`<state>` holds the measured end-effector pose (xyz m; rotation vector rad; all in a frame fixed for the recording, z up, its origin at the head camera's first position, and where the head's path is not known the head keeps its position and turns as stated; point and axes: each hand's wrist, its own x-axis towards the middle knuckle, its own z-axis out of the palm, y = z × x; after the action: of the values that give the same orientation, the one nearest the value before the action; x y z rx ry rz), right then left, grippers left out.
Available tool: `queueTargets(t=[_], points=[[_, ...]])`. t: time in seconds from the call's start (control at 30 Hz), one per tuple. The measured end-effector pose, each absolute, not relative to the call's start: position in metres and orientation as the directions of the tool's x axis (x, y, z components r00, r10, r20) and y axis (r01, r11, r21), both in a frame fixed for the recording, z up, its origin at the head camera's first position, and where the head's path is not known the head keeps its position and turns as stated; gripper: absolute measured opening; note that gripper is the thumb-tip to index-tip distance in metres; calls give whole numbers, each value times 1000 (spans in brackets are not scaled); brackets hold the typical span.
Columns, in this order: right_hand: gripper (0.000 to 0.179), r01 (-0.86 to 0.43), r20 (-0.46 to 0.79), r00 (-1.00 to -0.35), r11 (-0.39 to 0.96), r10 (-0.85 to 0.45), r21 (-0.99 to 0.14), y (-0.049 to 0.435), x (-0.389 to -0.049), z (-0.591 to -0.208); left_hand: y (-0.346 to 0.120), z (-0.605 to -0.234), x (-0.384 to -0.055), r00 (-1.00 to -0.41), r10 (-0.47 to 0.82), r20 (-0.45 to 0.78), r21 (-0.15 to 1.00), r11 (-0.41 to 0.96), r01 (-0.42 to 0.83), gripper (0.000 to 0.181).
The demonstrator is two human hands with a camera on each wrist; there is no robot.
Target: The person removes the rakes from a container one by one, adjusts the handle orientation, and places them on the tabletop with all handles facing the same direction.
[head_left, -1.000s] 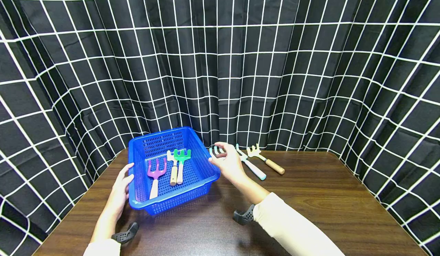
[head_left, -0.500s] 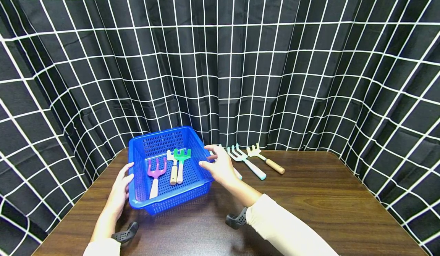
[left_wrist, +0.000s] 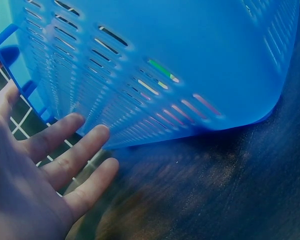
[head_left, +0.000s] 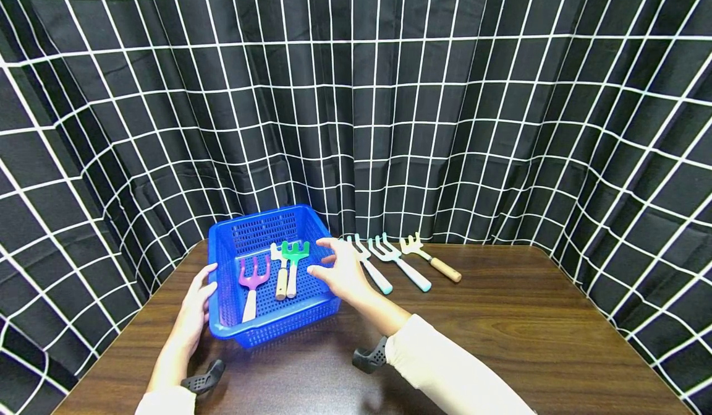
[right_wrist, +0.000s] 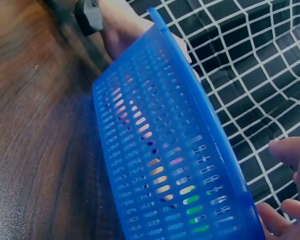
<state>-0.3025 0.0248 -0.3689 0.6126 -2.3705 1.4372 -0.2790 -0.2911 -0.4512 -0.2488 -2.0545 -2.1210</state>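
Note:
In the head view, a blue perforated plastic basket (head_left: 322,311) holds a purple hand fork (head_left: 254,279), a white hand fork with a wooden handle (head_left: 281,285) and a green hand fork (head_left: 293,254). My left hand (head_left: 194,297) touches the basket's left rim with its fingertips; in the left wrist view, several fingers (left_wrist: 70,162) lie nearly straight by its outer wall. My right hand (head_left: 346,273) hovers over the right rim, thumb and fingers spread apart with nothing between them. Right of it lie two pale blue hand forks (head_left: 377,276) (head_left: 411,274) and a cream hand fork with a wooden handle (head_left: 445,270).
Everything stands on a dark brown wooden table (head_left: 528,328). A black curtain with a white grid (head_left: 445,124) hangs behind and along both sides. Each wrist wears a black strap mount (head_left: 204,378).
My right hand has moved left, from over the pale blue forks to over the basket's right rim, uncovering those forks. The left hand and the basket have stayed nearly still.

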Motion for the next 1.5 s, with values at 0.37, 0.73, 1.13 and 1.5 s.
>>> queueTargets(t=[0.37,0.73,1.13,1.5], points=[[56,-505,427,-863,478,-271,-718,21,-304,-367,-291,-449,-280,-974,-23,227,974,-23,228,45],[56,-496,298,-856,506,-423,-706,15,-314,-363,-291,-450,-280,-974,-21,224,974,-28,224,45],[54,-589,251,-793,594,-555,-549,3,-330,-364,-292,-449,-278,-972,-17,234,971,-37,235,44],[56,-590,155,-786,652,-598,-477,-7,-345,-369,-291,-449,-279,-974,-26,224,974,-29,225,46]])
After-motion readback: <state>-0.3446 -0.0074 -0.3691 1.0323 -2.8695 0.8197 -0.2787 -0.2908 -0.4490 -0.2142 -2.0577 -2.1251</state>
